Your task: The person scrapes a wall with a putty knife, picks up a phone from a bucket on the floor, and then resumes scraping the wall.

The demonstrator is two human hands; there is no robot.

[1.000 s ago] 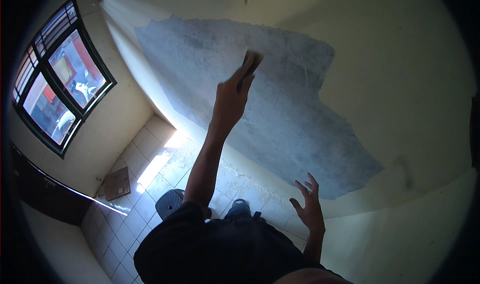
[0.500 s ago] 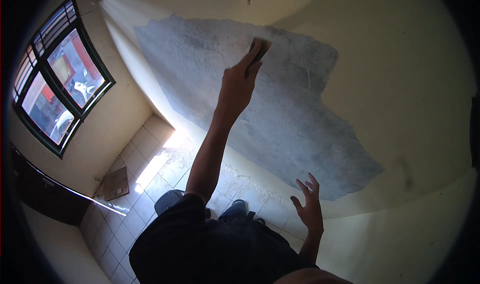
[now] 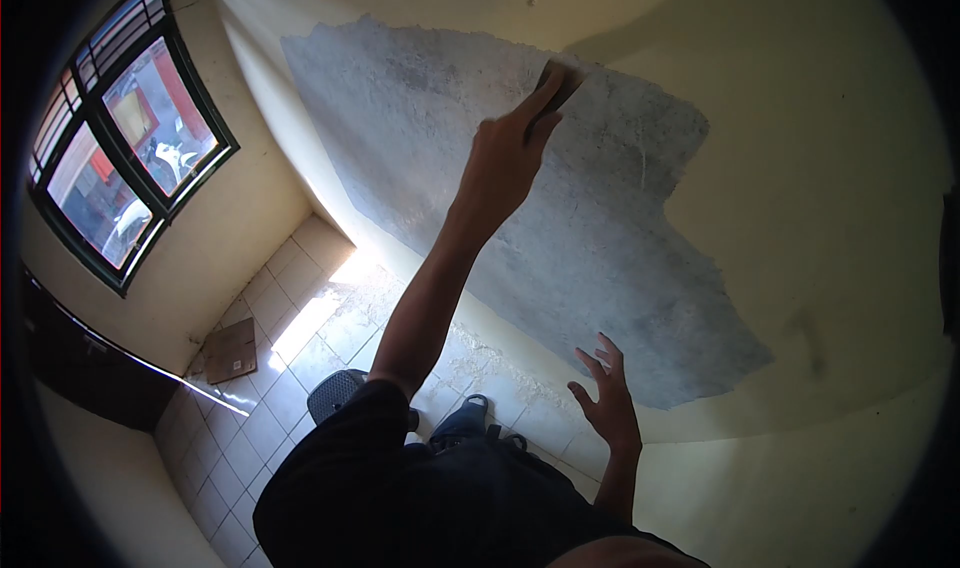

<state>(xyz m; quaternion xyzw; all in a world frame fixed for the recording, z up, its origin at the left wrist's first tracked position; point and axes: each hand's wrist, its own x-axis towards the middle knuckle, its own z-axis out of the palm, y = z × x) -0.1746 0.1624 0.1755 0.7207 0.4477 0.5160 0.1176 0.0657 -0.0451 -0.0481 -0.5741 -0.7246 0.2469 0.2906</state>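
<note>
Stretched out in front of me, my left hand (image 3: 508, 158) is closed round a flat scraper (image 3: 566, 80), its blade end blurred by motion. The scraper is at the wall, near the upper edge of a large grey bare patch (image 3: 480, 158) with ragged borders. Cream paint (image 3: 800, 178) surrounds this patch. Lower down and to the right, my right hand (image 3: 608, 398) holds nothing. Its fingers are spread and overlap the lower part of the grey patch in this view.
Pale crumbs (image 3: 490, 363) lie on the tiled floor (image 3: 240, 458) along the wall's foot. Beside my left arm stands a grey perforated stool top (image 3: 333, 392). A piece of cardboard (image 3: 230, 351) lies by the left wall, under a dark-framed window (image 3: 135, 128). My shoe (image 3: 476, 402) shows below.
My left hand has moved the scraper a little to the right along the upper part of the grey patch. My right hand has shifted slightly left and up. The whole view has tilted slightly.
</note>
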